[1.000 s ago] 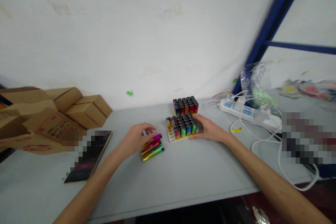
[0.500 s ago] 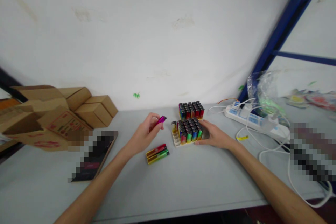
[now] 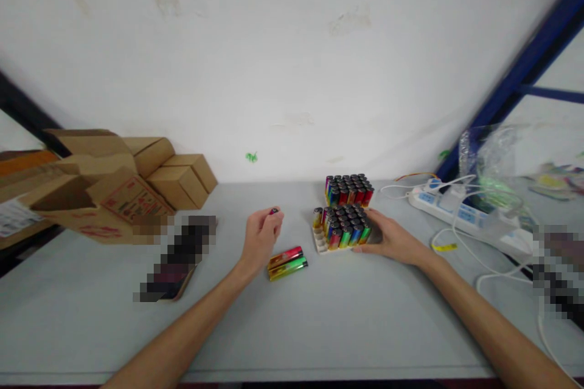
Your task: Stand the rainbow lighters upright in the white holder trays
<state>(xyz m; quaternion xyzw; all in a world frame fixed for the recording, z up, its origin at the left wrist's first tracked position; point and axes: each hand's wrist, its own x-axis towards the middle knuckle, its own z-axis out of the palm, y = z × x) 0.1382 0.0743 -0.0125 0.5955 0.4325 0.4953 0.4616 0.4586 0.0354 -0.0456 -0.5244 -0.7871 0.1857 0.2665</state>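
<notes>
My left hand (image 3: 261,236) is closed around a purple lighter, held above the table left of the lighters' tray; only its dark top (image 3: 274,211) shows above the fingers. My right hand (image 3: 387,237) grips the right side of a white tray (image 3: 322,249), fingers behind and thumb at the front corner. Upright lighters (image 3: 345,225) with black tops and shiny coloured bodies fill most of this tray; several holes at its left front hold nothing. A red-and-gold lighter (image 3: 285,257) and a green-and-gold lighter (image 3: 288,268) lie side by side in front of my left hand.
Behind the tray stands another block of upright lighters (image 3: 349,189). Cardboard boxes (image 3: 123,194) and a pixelated dark flat object (image 3: 180,258) lie to the left. A white power strip (image 3: 469,216) with loose cables is at the right, near a blue metal frame (image 3: 515,79).
My left hand has turned the purple lighter from slanted to roughly upright, so the fingers now cover most of it. My right hand stays on the tray. The camera view has shifted left.
</notes>
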